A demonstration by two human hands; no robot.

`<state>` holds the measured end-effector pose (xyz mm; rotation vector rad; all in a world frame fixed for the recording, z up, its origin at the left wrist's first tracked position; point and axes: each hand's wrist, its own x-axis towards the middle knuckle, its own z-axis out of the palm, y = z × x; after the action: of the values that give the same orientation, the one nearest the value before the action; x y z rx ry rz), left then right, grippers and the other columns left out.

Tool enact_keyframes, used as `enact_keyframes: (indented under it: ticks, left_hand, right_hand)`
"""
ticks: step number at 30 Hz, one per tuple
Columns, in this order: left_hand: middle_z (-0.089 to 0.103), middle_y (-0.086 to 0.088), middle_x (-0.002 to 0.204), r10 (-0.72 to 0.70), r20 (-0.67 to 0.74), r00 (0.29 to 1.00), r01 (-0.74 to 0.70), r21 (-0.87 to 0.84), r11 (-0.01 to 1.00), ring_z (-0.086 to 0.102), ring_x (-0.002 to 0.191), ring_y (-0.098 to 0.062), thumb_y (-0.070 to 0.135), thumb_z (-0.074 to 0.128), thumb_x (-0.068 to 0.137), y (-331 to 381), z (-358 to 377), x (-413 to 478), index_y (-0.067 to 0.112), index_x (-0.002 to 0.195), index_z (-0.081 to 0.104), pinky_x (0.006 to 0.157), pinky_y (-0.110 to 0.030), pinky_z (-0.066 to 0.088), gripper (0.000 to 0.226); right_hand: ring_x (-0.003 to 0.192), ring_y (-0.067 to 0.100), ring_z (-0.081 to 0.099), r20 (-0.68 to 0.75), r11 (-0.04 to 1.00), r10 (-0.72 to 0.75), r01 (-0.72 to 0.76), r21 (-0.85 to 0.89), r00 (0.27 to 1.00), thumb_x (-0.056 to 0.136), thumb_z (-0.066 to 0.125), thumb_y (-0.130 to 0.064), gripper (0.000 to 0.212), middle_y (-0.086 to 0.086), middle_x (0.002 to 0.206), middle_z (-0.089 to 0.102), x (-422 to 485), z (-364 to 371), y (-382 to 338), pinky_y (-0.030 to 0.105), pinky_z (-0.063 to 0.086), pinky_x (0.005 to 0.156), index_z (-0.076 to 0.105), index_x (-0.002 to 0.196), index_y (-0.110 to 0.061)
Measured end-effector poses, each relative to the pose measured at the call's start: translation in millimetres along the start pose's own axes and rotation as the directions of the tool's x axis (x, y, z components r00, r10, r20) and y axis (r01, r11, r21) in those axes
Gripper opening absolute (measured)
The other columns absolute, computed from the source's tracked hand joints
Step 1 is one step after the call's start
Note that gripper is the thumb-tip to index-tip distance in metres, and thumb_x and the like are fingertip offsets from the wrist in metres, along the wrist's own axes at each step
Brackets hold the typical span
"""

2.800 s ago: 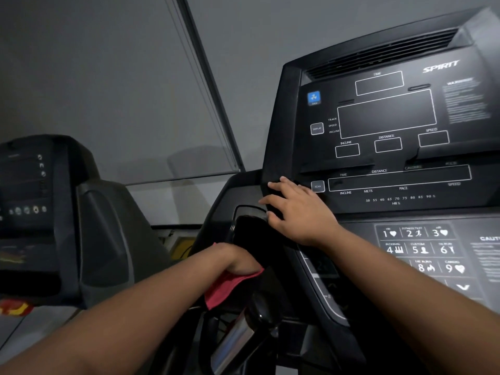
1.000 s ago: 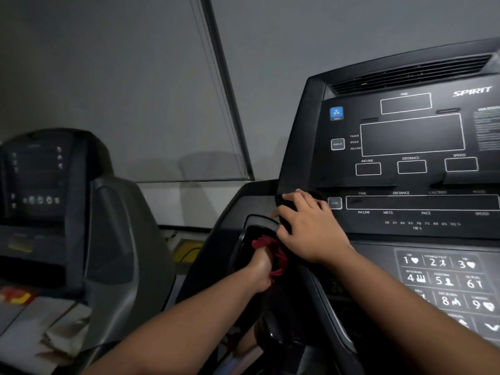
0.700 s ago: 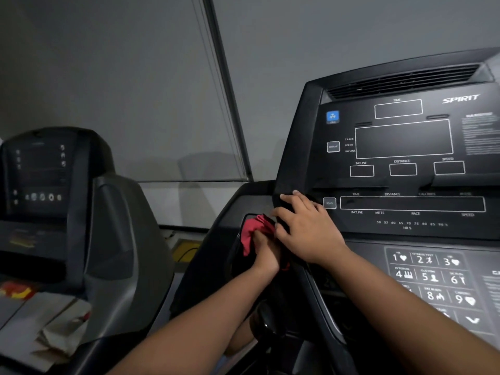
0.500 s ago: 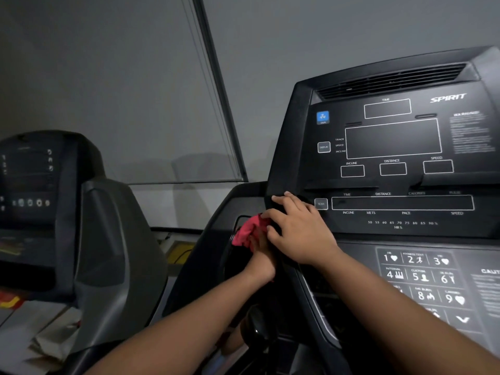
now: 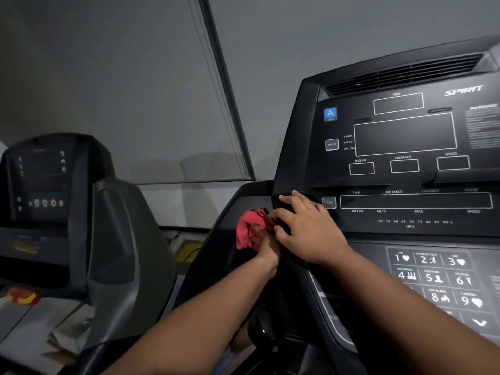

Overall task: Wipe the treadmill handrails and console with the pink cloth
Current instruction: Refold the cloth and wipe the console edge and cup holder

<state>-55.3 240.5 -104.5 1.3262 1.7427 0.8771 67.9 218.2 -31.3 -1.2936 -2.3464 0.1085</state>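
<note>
Two hands [image 5: 311, 234], one pink cloth [image 5: 250, 231], one console [image 5: 405, 158].

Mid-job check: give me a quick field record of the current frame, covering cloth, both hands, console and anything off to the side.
cloth: pink cloth, bunched, at the console's left edge
left hand: left hand grips the cloth, partly hidden behind the right hand
right hand: right hand rests fingers spread on the console's left frame, holds nothing
console: treadmill console, displays dark, keypad lower right
side: second machine on the left
</note>
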Motion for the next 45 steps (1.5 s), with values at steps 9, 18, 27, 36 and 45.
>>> enact_keyframes:
  ticks: [9, 18, 27, 36, 45]
  left_hand:
    - [0.064, -0.014, 0.116, 0.145, 0.004, 0.989, -0.144, 0.149, 0.978, 0.063, 0.095, -0.030, 0.029, 0.047, 0.087, -16.0, -7.8, -32.9, 0.016, 0.126, 0.053, 0.081, -0.039, 0.052, 0.041]
    - [0.062, 0.015, 0.066, 0.074, 0.342, 0.937, -0.171, 0.262, 0.950, 0.055, 0.066, 0.000, 0.009, 0.048, 0.078, -15.4, -76.0, -72.9, 0.027, 0.068, 0.064, 0.068, -0.023, 0.042, 0.027]
    - [0.056, -0.008, 0.132, -0.260, 0.461, 0.848, -0.407, 0.882, 0.236, 0.042, 0.127, -0.025, 0.038, 0.023, 0.099, 20.0, -78.6, -57.9, 0.021, 0.118, 0.063, 0.105, -0.042, 0.025, 0.047]
    - [0.005, -0.005, 0.160, -0.435, 0.375, 0.818, -0.249, 0.914, 0.320, 0.003, 0.147, -0.021, 0.051, 0.039, 0.095, 8.2, -58.5, -25.6, 0.015, 0.153, 0.011, 0.118, -0.030, 0.008, 0.074]
    - [0.004, -0.014, 0.159, -0.390, 0.306, 0.869, -0.294, 0.951, 0.092, 0.002, 0.147, -0.026, 0.035, 0.044, 0.099, -11.5, -44.1, -9.1, 0.001, 0.150, 0.015, 0.114, -0.030, -0.002, 0.067]
  right_hand:
    - [0.142, 0.019, 0.018, -0.029, 0.999, 0.016, -0.018, -0.050, 0.999, 0.089, 0.041, -0.046, 0.041, -0.001, 0.146, 0.035, 1.3, -0.3, -4.9, 0.041, 0.023, 0.106, 0.054, 0.124, -0.029]
    - [0.144, 0.017, 0.013, -0.012, 0.999, 0.019, -0.019, -0.042, 1.000, 0.092, 0.045, -0.044, 0.039, -0.003, 0.149, 0.031, -0.6, -1.9, -4.8, 0.037, 0.020, 0.108, 0.050, 0.130, -0.035]
    - [0.144, 0.016, 0.011, 0.007, 1.000, 0.007, -0.007, -0.004, 1.000, 0.093, 0.044, -0.044, 0.038, -0.004, 0.150, 0.030, -1.2, -3.2, -4.2, 0.037, 0.018, 0.110, 0.050, 0.130, -0.036]
    - [0.141, 0.017, 0.014, -0.001, 1.000, 0.022, -0.022, -0.017, 1.000, 0.090, 0.045, -0.044, 0.038, -0.003, 0.146, 0.031, 4.4, -2.5, -2.8, 0.040, 0.017, 0.106, 0.051, 0.126, -0.033]
    - [0.140, 0.021, 0.018, 0.000, 0.999, 0.026, -0.026, -0.047, 1.000, 0.087, 0.038, -0.047, 0.042, -0.002, 0.145, 0.032, 6.2, 0.2, -3.3, 0.041, 0.020, 0.105, 0.052, 0.124, -0.032]
